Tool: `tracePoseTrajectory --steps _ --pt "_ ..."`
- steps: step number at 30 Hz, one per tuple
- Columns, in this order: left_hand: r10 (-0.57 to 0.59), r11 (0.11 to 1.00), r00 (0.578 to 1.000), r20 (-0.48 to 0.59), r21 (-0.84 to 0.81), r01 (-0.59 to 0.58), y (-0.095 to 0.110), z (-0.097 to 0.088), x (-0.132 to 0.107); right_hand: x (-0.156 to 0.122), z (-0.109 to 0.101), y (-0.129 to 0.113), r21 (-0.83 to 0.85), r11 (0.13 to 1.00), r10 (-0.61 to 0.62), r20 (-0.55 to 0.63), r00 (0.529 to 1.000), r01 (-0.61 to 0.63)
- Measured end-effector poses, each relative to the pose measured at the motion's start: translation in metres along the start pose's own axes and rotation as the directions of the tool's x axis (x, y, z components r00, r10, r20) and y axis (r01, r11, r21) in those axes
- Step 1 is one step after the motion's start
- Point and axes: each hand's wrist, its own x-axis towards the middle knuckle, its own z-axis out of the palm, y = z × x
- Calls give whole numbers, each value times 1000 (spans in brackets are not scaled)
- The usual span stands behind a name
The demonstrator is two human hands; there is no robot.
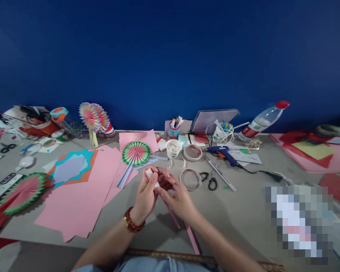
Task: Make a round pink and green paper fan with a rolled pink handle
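Note:
My left hand and my right hand meet over the grey table, both with fingers pinched together. Between them they grip a folded pink paper strip that trails down towards the table's front edge. The left fingers also press a small white piece at the strip's top end. A red bead bracelet sits on my left wrist. A green-and-pink paper fan lies just beyond the hands.
Pink paper sheets cover the left of the table. Two tape rolls, black scissors, a blue glue gun, a paper cup, a plastic bottle and more paper fans lie around.

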Motion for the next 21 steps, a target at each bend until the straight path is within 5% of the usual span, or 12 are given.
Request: tracePoseTrajectory --steps 6,12,15,21 --pt "13 1000 1000 18 24 -13 -7 -2 -3 4 -4 0 281 959 -15 133 991 -24" --pt "15 999 999 44 28 -16 -6 -1 -4 6 -2 5 321 947 -14 137 990 -31" --pt "-4 1000 999 37 8 4 -6 -1 -3 4 1 11 282 959 -18 119 993 -16" --pt "-37 996 999 -1 -85 36 -4 2 -3 4 -1 11 -57 993 -100 40 994 103"
